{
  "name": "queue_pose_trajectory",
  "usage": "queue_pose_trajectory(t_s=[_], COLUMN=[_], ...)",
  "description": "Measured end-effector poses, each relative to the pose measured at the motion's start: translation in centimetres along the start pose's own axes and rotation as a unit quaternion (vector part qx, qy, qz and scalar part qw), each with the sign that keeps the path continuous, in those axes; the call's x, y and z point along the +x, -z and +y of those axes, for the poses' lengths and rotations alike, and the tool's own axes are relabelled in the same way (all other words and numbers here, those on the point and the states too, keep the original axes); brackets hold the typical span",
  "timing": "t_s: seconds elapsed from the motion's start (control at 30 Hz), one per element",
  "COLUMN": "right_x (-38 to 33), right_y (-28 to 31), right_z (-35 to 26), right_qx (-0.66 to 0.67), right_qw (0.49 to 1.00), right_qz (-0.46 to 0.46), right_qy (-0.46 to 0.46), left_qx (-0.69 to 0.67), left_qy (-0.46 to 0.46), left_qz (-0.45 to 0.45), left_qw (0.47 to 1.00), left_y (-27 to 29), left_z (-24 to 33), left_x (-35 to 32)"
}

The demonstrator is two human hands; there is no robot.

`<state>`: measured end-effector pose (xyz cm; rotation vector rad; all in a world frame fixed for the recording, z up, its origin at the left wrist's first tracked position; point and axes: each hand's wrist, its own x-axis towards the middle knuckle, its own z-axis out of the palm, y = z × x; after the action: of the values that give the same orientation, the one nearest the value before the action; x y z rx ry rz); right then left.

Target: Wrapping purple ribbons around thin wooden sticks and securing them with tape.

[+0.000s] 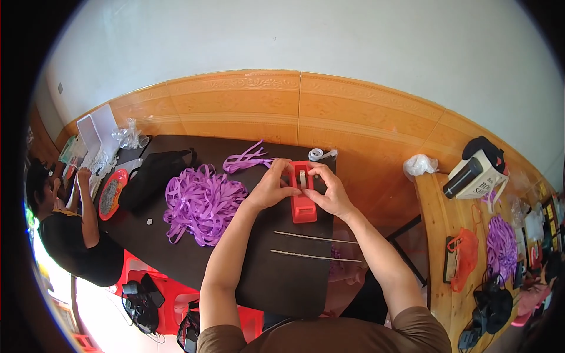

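A red tape dispenser stands on the dark table in front of me, with a narrow, pale roll of tape in its open middle. My left hand grips its left side, fingers over the far part and thumb pressed near the roll. From the right, my right hand clasps the other side in the same way, its thumb also close to the roll. Some fingertips are hidden behind the dispenser's walls. Two thin, twisted metal rods lie nearer to me on the tabletop.
Left of my arms sits a heap of purple ribbon straps; a smaller bundle lies beyond. A white tape roll rests at the far edge. A black bag and red plate are near a co-worker. A wooden table stands right.
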<state>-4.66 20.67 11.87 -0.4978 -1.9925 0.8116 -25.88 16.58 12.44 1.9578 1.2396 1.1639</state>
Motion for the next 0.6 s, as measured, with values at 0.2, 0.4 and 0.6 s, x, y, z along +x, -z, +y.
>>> queue_pose_trajectory(t_s=[0.2,0.4,0.6], right_x=[1.8,2.2,1.2], right_y=[-0.3,-0.9,-1.5], right_z=[-1.9,-1.5,-3.0], right_qx=[-0.209,-0.246,-0.278], right_qw=[0.973,0.961,0.949], right_qz=[0.031,0.024,0.078], right_qy=[0.094,0.123,0.13], left_qx=[0.0,0.006,0.016], left_qy=[0.017,0.011,0.01], left_qz=[-0.006,-0.016,-0.015], left_qw=[1.0,1.0,1.0], left_y=[0.3,0.3,0.3], left_z=[1.6,1.0,0.8], left_x=[0.0,0.0,0.0])
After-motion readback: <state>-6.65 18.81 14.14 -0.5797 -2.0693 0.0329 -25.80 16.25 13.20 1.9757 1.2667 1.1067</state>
